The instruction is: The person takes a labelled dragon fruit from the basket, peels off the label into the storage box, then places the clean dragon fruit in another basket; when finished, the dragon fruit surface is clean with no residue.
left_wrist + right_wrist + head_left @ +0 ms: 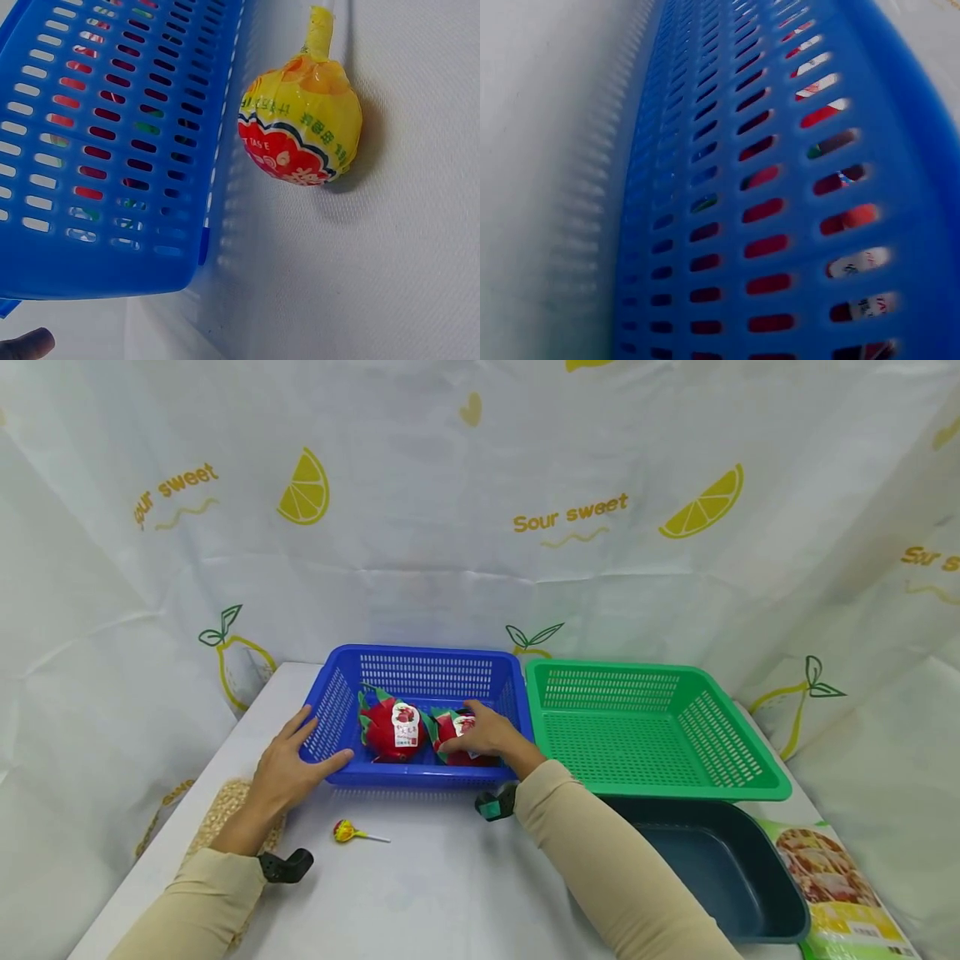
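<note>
Beige sleeve nearest; right hand grasps one dragon fruit from above, likely since blue basket blocks sides; left hand splayed, empty, alongside.

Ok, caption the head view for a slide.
Right hand on a dragon fruit in the blue basket, left hand at its left end, a wrapped lollipop in front.
</note>
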Demonstrator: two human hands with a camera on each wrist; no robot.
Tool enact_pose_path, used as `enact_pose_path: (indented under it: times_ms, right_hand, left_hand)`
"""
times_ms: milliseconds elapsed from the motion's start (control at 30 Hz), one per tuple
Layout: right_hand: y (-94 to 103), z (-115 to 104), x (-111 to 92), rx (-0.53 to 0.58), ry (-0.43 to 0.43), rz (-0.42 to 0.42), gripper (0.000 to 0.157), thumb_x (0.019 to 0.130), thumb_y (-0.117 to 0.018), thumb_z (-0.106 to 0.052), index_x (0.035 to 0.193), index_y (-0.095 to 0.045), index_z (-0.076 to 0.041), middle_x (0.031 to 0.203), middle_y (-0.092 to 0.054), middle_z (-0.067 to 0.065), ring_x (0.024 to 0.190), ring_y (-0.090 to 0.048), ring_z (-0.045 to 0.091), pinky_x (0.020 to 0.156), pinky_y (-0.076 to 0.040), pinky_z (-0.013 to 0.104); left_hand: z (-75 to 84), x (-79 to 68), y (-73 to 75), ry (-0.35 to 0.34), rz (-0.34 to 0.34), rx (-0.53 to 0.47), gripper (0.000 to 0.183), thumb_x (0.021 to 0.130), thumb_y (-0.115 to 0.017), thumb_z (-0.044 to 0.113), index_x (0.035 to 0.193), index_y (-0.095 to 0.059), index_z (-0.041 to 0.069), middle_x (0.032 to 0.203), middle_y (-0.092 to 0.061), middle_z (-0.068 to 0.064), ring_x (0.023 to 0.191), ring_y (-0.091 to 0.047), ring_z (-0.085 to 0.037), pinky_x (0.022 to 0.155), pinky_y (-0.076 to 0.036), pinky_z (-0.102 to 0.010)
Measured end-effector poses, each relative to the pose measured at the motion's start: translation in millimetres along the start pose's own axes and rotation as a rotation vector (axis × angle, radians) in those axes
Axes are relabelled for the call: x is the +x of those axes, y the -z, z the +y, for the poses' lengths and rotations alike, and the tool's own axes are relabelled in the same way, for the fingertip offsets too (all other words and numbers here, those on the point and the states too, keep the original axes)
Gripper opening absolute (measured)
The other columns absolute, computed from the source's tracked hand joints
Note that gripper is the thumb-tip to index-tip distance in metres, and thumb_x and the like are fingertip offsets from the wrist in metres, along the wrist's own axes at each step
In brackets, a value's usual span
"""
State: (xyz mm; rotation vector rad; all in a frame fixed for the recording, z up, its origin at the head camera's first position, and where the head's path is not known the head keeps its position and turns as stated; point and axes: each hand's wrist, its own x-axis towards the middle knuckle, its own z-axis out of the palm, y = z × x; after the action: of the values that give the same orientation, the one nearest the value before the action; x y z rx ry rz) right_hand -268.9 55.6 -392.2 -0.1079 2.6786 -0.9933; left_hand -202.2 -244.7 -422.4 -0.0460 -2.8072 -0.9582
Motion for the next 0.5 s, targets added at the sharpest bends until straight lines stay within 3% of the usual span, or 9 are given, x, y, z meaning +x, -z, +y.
enact_pose_path:
  times_ms: [300,500]
  right_hand:
    - [-6.0,1.9,3.3,0.166,-0.091,0.023,0.088,0.073,-0.084,-0.031,0.147,-0.038,-0.018,0.129,-0.051,0.015,0.114,-0.048,0.035,0.094,-0.044,0.05]
    - [-6.6,0.4,5.2,0.231,-0.149,0.067,0.086,0.074,-0.084,-0.028,0.145,-0.038,-0.013,0.123,-0.052,0.018,0.109,-0.05,0.034,0.09,-0.048,0.047]
  left_hand:
    - [-0.5,-1.4,1.0,0.003,0.01,-0.008,0.098,0.081,-0.066,0.059,0.145,-0.034,-0.007,0.157,-0.018,-0.015,0.137,-0.02,-0.047,0.103,-0.022,-0.065]
    - [0.5,-0.6,-0.3,0.014,0.01,-0.015,0.098,0.081,-0.066,0.059,0.145,-0.033,-0.007,0.157,-0.018,-0.016,0.137,-0.02,-0.048,0.103,-0.022,-0.066]
